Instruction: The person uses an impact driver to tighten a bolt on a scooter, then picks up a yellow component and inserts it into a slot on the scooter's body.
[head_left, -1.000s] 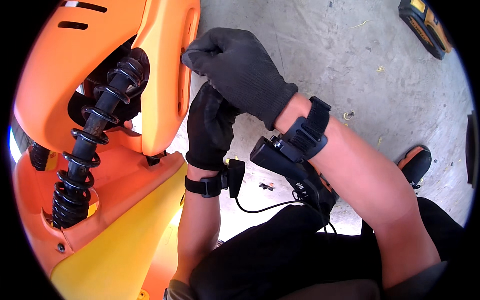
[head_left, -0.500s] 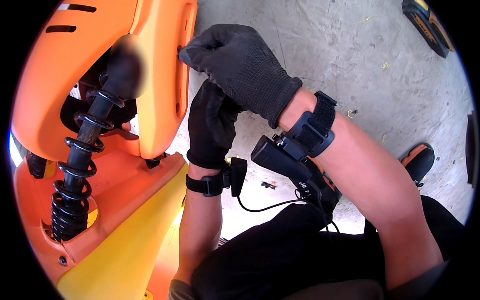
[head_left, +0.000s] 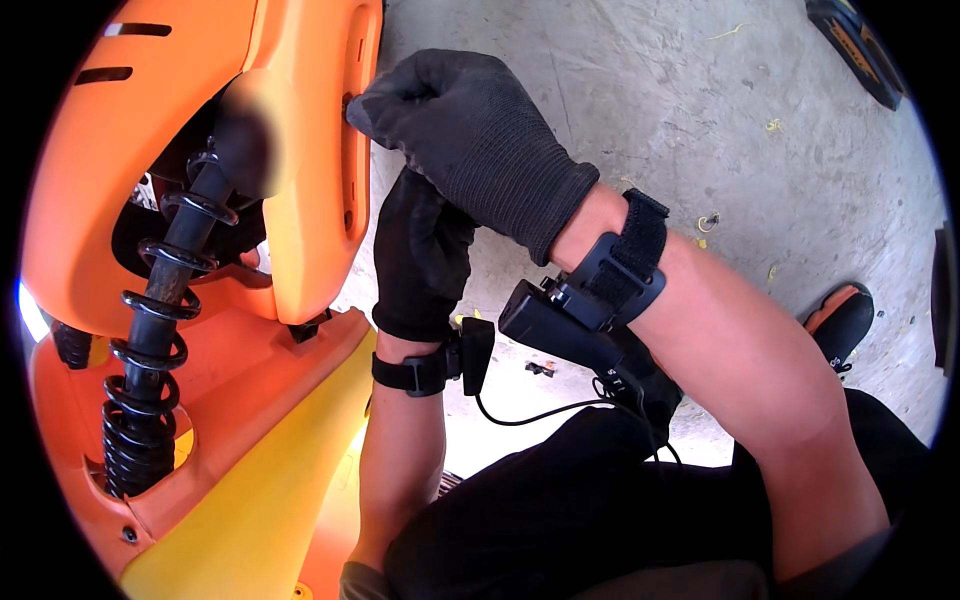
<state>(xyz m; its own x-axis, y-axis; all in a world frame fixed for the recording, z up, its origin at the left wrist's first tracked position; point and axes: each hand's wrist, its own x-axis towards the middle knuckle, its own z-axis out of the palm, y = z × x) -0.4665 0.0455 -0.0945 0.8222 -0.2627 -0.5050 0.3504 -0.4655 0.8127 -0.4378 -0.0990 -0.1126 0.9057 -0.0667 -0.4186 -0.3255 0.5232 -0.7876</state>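
Note:
My right hand [head_left: 455, 135], in a black knitted work glove, pinches with thumb and fingertips at the recessed slot in the edge of an orange plastic body panel [head_left: 318, 190]. A small dark piece shows at the fingertips, mostly covered by them. Just below, my left hand [head_left: 420, 260], gloved in black too, is raised close under the right one with its fingers curled. The right hand and its own bend hide its fingertips, so what it holds cannot be made out.
A black coil-spring shock absorber [head_left: 155, 330] stands left of the panel, over an orange lower part and a yellow panel [head_left: 255, 450]. Wrist straps carry black devices [head_left: 560, 325] joined by a cable. A black-and-yellow tool [head_left: 860, 50] lies on the concrete floor [head_left: 660, 110]; shoes [head_left: 840, 320] are at right.
The orange panel and my right hand sit slightly further left in view. My right hand keeps its pinch at the slot, and my left hand stays under it.

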